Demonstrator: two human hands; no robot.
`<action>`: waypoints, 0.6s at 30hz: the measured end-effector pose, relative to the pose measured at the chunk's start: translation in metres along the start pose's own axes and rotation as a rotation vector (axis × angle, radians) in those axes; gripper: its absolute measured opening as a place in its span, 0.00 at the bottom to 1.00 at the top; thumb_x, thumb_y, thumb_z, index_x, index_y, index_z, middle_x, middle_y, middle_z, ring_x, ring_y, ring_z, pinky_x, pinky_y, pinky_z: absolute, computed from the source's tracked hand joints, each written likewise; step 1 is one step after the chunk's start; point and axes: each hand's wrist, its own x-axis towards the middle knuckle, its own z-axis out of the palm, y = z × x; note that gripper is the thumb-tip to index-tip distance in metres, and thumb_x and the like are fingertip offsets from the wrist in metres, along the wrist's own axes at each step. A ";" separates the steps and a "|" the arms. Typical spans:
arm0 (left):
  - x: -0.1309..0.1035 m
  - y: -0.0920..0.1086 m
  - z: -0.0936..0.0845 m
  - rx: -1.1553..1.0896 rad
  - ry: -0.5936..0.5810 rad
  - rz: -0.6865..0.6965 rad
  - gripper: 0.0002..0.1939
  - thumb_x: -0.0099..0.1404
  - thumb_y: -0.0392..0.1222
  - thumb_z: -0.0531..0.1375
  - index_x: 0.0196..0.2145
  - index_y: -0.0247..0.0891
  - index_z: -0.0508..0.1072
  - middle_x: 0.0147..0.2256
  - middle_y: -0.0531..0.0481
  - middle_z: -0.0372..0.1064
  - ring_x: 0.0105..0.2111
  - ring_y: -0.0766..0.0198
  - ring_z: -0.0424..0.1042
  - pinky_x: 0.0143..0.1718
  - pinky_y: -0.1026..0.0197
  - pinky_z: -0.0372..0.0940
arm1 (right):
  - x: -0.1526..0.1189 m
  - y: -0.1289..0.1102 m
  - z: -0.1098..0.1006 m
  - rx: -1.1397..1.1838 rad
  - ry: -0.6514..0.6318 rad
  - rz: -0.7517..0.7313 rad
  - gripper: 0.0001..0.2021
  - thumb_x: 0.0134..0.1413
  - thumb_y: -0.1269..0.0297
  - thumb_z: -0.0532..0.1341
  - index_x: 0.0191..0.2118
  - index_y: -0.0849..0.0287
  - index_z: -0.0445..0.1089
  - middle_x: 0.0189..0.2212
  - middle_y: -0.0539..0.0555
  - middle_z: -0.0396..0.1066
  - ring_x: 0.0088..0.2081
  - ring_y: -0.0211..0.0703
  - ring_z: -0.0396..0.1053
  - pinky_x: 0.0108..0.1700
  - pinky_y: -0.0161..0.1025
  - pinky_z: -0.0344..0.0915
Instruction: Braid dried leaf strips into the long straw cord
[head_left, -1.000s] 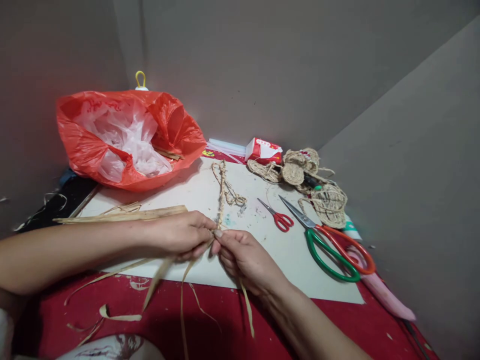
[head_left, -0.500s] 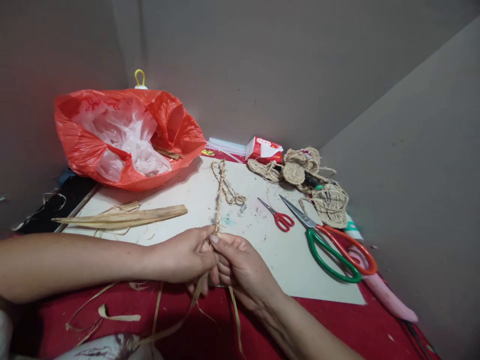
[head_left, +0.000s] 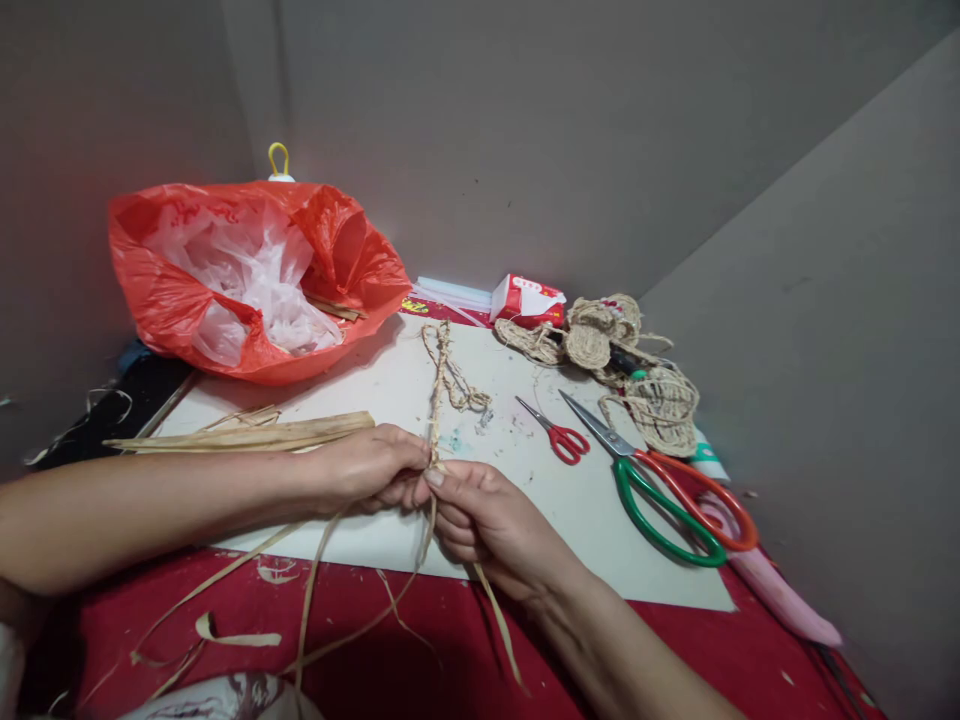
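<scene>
Both hands, left hand (head_left: 367,470) and right hand (head_left: 480,515), pinch shut on the near end of a braided straw cord (head_left: 439,385) whose length runs straight away from them across the white surface (head_left: 570,520), loose strips (head_left: 315,590) trailing below.

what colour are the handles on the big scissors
One handle loop is green, the other orange-red, on the big scissors; the head view shows it clearly, right of the person's hands.

A single head-worn camera looks forward and down from close above the surface (head_left: 570,510), the wearer's hands meeting at lower centre of the frame, forearms entering from the left edge and bottom right. Grey walls fill the upper half, converging in a corner at upper left.
</scene>
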 end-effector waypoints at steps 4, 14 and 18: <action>0.000 0.001 -0.003 0.142 0.040 0.078 0.12 0.58 0.39 0.50 0.18 0.35 0.61 0.15 0.59 0.47 0.16 0.73 0.44 0.18 0.65 0.42 | -0.001 -0.006 -0.008 -0.137 -0.038 0.064 0.14 0.52 0.55 0.62 0.26 0.62 0.66 0.09 0.38 0.44 0.13 0.27 0.35 0.15 0.30 0.33; 0.002 0.008 -0.008 0.329 -0.044 0.002 0.13 0.59 0.41 0.52 0.21 0.34 0.67 0.15 0.59 0.54 0.16 0.73 0.47 0.19 0.66 0.43 | -0.006 -0.019 -0.013 -1.064 0.050 -0.099 0.14 0.59 0.63 0.52 0.27 0.62 0.68 0.21 0.48 0.62 0.25 0.36 0.56 0.30 0.32 0.54; 0.001 0.004 -0.008 0.164 -0.088 -0.156 0.12 0.60 0.45 0.53 0.23 0.37 0.65 0.10 0.62 0.46 0.11 0.73 0.41 0.14 0.65 0.37 | -0.010 -0.018 -0.006 -1.330 0.146 -0.170 0.14 0.60 0.65 0.50 0.30 0.60 0.70 0.25 0.52 0.69 0.28 0.39 0.63 0.32 0.34 0.55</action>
